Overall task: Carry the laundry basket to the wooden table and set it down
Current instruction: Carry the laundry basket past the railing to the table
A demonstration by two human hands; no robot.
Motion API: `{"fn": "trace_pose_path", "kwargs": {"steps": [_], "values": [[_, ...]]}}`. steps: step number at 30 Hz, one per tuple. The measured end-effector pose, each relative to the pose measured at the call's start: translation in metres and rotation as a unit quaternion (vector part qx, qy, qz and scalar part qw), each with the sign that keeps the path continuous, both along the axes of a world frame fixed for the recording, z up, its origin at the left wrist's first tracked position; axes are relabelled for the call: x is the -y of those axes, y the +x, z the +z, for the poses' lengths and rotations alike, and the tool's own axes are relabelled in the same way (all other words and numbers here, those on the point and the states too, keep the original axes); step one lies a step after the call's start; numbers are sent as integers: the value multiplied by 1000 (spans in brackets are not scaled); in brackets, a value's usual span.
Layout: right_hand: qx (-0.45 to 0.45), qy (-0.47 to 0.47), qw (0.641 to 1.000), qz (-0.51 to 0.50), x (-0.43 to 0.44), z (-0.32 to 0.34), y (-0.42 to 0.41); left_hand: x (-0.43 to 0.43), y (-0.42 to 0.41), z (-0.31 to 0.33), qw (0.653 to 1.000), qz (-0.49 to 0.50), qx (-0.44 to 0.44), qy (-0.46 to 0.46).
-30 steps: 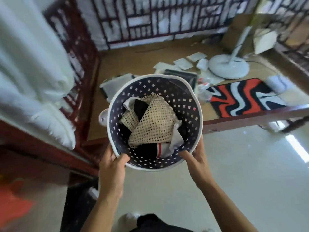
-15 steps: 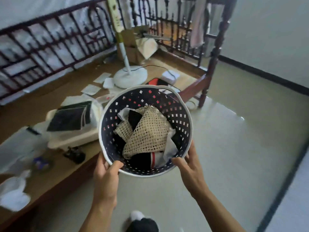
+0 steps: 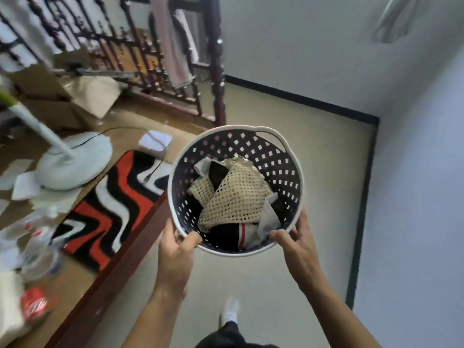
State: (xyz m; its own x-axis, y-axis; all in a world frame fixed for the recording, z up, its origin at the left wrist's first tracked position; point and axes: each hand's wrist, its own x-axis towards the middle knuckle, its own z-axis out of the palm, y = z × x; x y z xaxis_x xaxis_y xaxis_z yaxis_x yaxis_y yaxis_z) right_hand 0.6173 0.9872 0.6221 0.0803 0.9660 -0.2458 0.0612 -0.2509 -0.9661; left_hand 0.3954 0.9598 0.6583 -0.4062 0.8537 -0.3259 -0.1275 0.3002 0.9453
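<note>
Gripping the laundry basket (image 3: 288, 156) by its near rim: left hand (image 3: 175, 249) and right hand (image 3: 298, 249), thumbs hooked inside. Basket held above pale floor (image 3: 313, 172), just right of the red-black rug (image 3: 108, 209), clothes (image 3: 236, 197) inside.

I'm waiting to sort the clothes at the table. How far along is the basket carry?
Done: the laundry basket is lifted clear of the floor, with clothes inside. In hand: the left hand and right hand grip its near rim, with the person's shoe on open floor. Left: reaching the wooden table, which is not in view, and setting the basket down.
</note>
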Motion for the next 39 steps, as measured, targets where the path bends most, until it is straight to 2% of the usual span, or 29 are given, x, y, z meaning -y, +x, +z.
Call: {"fn": "trace_pose_path", "kwargs": {"steps": [6,10,15,20,29,39], "values": [[-16,20,989,-146,-98,5,88,-165,92,14,989,-146,-30,8],[-34,3,981,-191,-178,-10,148,-259,159,7,985,-170,-38,-7],[-57,-31,983,-170,-297,-22,214,-370,222,2,989,-134,-49,-38],[-46,-36,993,-103,-419,-7,240,-463,243,7,995,-88,-37,-26],[-6,-9,1000,9,-671,-5,215,-663,218,-6,999,25,-26,14],[-21,11,999,23,-914,19,188,-905,188,9,998,42,-41,27]]}}
